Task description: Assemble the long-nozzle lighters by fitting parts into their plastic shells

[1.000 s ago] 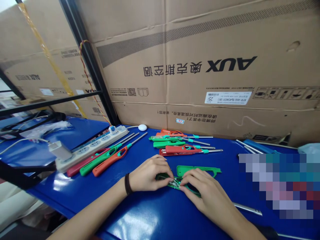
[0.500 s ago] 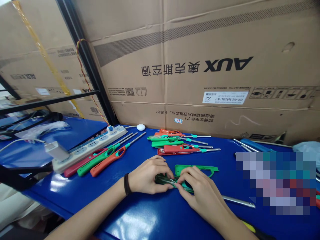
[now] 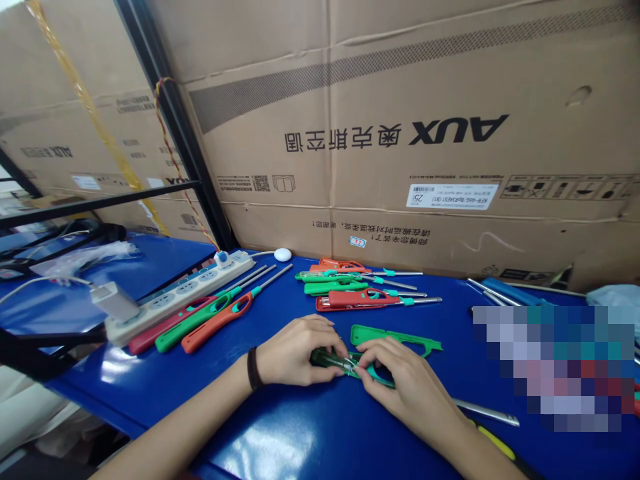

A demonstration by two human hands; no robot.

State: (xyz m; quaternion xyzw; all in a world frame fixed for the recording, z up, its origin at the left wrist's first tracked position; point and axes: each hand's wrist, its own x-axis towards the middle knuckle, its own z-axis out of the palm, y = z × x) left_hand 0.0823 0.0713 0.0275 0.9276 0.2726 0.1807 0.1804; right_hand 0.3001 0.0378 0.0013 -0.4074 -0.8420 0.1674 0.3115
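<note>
The item under inspection is an opened green utility lighter body (image 3: 333,360), lying on the blue surface (image 3: 310,427) directly in front of me, with thin metal parts (image 3: 346,363) exposed at its middle. My left hand (image 3: 300,351) and right hand (image 3: 400,380) close in on it from either side. The fingers of both are together and clamped on the body, and my fingertips nearly meet at the metal parts.

A separate green shell half (image 3: 395,339) lies just beyond my right hand. A loose steel tube (image 3: 487,412) lies to the right of that hand, near a yellow-and-black handle (image 3: 495,443). Finished-looking red and green lighters (image 3: 360,300) sit in a group farther back, and more lighters (image 3: 215,325) lie beside a white power strip (image 3: 175,300).

Risk assessment: if my grip slackens, the thin metal parts could spring loose or shift out of place. Excess finger pressure could bend them. A careless movement of my right hand could knock the shell half or the steel tube out of position.
</note>
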